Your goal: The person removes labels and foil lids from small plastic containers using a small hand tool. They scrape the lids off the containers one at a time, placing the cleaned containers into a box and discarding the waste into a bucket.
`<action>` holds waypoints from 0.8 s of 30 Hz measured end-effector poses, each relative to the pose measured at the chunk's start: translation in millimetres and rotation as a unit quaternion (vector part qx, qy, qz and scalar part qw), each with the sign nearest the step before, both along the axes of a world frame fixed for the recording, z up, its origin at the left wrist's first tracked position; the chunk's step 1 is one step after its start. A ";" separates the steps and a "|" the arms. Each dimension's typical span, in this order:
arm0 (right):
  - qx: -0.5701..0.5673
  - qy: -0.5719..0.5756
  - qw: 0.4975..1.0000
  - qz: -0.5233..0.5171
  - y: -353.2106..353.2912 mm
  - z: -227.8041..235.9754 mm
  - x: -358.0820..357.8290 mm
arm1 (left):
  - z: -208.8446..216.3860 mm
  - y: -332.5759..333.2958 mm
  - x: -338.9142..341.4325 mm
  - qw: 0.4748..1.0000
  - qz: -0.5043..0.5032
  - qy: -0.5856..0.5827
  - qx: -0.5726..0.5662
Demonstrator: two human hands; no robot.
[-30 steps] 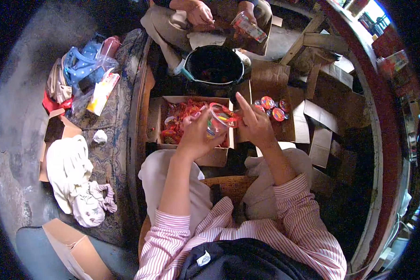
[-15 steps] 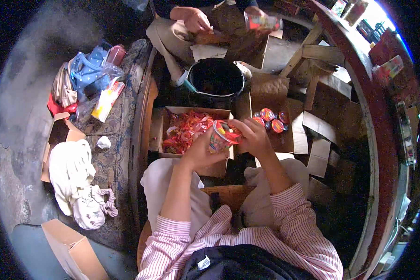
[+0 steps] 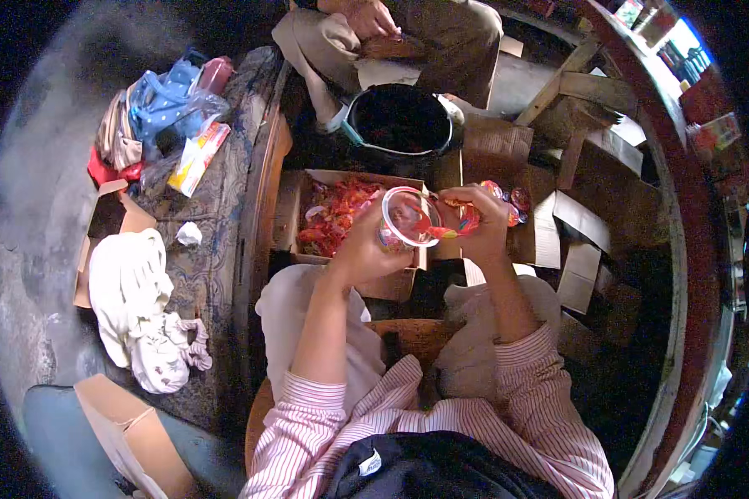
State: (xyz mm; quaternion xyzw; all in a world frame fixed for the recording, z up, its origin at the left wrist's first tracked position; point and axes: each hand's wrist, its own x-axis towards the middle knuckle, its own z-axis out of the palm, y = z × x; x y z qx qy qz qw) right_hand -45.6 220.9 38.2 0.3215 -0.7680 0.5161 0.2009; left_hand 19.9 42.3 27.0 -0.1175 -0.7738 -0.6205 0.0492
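The left hand [image 3: 366,245] is raised in front of the chest with the forearm running up from the striped sleeve, its fingers curled firmly around the side of a small clear plastic cup [image 3: 409,218]. The cup is tilted so that its round mouth faces the camera, and it sits above the near edge of an open cardboard box [image 3: 308,187] filled with red wrapped pieces [image 3: 337,216]. The right hand [image 3: 478,218] comes in from the other side, forearm angled up and inward, wrist bent. Its fingers are pinched closed on a small red and orange wrapped piece [image 3: 458,224] held right at the rim of the cup, touching or just beside it. The two hands meet around the cup, nearly knuckle to knuckle.

Just beyond the right hand, a few round red pieces [image 3: 516,200] lie on flattened cardboard. Past the box stands a black bucket [image 3: 399,121], and behind it another person's hand [image 3: 374,17] rests on their lap. To the left, a heap of cloth and plastic bags [image 3: 162,108] lies on a patterned mat [image 3: 216,224], with a white garment [image 3: 133,299] nearer.
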 end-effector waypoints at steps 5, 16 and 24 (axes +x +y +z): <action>-0.038 -0.069 0.997 0.003 -5.6 -4.6 -0.8 | 3.1 -4.8 3.0 0.993 0.023 -0.033 0.111; 0.114 0.108 0.987 -0.045 3.5 9.2 -1.9 | -13.2 -9.9 -0.7 0.994 0.088 0.036 -0.060; 0.145 -0.094 0.980 -0.100 9.6 -8.1 -11.4 | -10.2 -14.7 -1.0 0.983 0.146 0.065 -0.094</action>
